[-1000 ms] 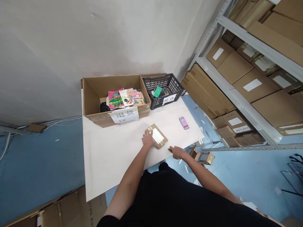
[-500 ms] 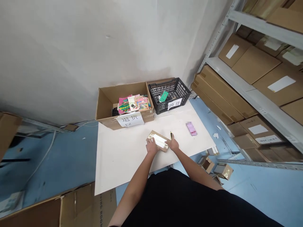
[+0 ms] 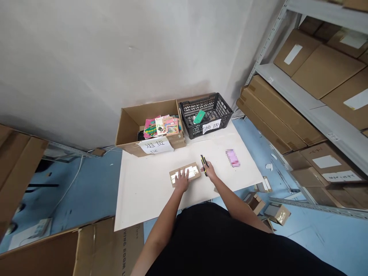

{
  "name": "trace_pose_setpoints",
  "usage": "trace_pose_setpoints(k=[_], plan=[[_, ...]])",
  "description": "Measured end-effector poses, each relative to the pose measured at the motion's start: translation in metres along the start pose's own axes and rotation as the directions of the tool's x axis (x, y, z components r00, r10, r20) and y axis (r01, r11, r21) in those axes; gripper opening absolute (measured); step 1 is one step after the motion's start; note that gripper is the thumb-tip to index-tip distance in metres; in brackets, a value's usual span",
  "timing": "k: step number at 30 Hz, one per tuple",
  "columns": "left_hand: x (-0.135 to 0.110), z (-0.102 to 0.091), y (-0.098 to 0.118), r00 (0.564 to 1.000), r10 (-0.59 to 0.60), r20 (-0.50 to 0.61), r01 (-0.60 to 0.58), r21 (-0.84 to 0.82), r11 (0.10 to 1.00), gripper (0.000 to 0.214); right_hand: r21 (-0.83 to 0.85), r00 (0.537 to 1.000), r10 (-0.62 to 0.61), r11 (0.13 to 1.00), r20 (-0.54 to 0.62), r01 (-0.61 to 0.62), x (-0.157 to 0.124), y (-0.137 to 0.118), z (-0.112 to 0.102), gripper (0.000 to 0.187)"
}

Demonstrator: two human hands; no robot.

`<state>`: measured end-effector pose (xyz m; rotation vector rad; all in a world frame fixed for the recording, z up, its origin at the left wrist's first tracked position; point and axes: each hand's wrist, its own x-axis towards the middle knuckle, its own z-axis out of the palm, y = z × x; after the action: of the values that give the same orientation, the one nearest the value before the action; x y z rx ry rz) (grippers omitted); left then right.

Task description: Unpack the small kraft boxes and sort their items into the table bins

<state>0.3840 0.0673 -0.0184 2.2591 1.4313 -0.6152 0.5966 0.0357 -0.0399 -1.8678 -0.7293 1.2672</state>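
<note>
While the left fingers (image 3: 183, 176) spread over the parcel (image 3: 193, 171), the right fingers (image 3: 209, 165) clasp a cutter (image 3: 204, 160).

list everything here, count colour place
parcel: 1, brown, under left hand
utility knife: 1, black-yellow, right hand
table: 1, white, centre
cardboard box: 1, brown, table back
books: several, multicoloured, in box
plastic crate: 1, black, beside box
packet: 1, green, in crate
paper signs: 2, white, box, crate
pixelated item: 1, pink, table right
rack: 1, grey, right
floor: 1, blue, below
cartons: many, brown, rack, floor
wall: 1, grey, behind
clothing: 1, black, bottom
left hand: 1, on parcel
right hand: 1, holding knife
</note>
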Motion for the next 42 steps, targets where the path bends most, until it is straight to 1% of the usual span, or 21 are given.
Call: trace_pose_setpoints(k=[1, 3, 6, 11, 16, 22, 29, 35, 39, 42], plan=[[0.003, 0.003, 0.0, 1.0, -0.001, 0.022, 0.001, -0.006, 1.0, 0.071, 0.053, 0.999, 0.022, 0.998, 0.035, -0.024, -0.003, 0.005, -0.007, 0.037], [0.008, 0.007, -0.003, 0.999, -0.005, 0.038, 0.006, -0.022, 1.0, 0.073, 0.079, 0.991, 0.082, 0.993, 0.108, -0.091, -0.007, 0.013, -0.017, 0.031], [0.013, 0.009, -0.007, 0.999, 0.018, 0.046, -0.016, -0.034, 0.999, 0.074, -0.013, 0.977, 0.146, 0.989, 0.154, -0.146, -0.008, 0.018, -0.023, 0.027], [0.015, 0.01, -0.009, 0.999, 0.01, 0.05, -0.01, -0.004, 1.0, 0.072, -0.178, 0.971, 0.132, 0.979, 0.2, -0.096, -0.003, 0.013, -0.017, 0.034], [0.014, 0.012, -0.007, 0.999, 0.006, 0.051, -0.006, -0.008, 1.0, 0.073, -0.26, 0.964, 0.149, 0.962, 0.221, -0.089, 0.002, 0.006, -0.013, 0.035], [0.014, 0.013, -0.008, 0.999, 0.014, 0.044, -0.013, -0.023, 1.0, 0.073, -0.252, 0.956, 0.159, 0.963, 0.247, -0.095, 0.003, 0.007, -0.017, 0.035], [0.012, 0.011, -0.006, 0.998, 0.011, 0.058, -0.008, -0.051, 0.999, 0.072, -0.192, 0.965, 0.122, 0.978, 0.233, -0.077, 0.003, 0.016, -0.013, 0.037], [0.011, 0.009, -0.004, 0.998, 0.009, 0.06, -0.007, -0.024, 1.0, 0.071, -0.198, 0.95, 0.134, 0.977, 0.281, -0.08, 0.009, 0.016, -0.021, 0.043], [0.012, 0.01, -0.004, 0.997, 0.001, 0.074, 0.0, -0.016, 1.0, 0.072, -0.18, 0.931, 0.127, 0.981, 0.342, -0.068, 0.013, 0.013, -0.027, 0.041], [0.012, 0.012, -0.004, 0.998, -0.007, 0.067, 0.008, -0.018, 1.0, 0.072, -0.199, 0.921, 0.136, 0.978, 0.365, -0.066, 0.014, 0.011, -0.03, 0.04]])
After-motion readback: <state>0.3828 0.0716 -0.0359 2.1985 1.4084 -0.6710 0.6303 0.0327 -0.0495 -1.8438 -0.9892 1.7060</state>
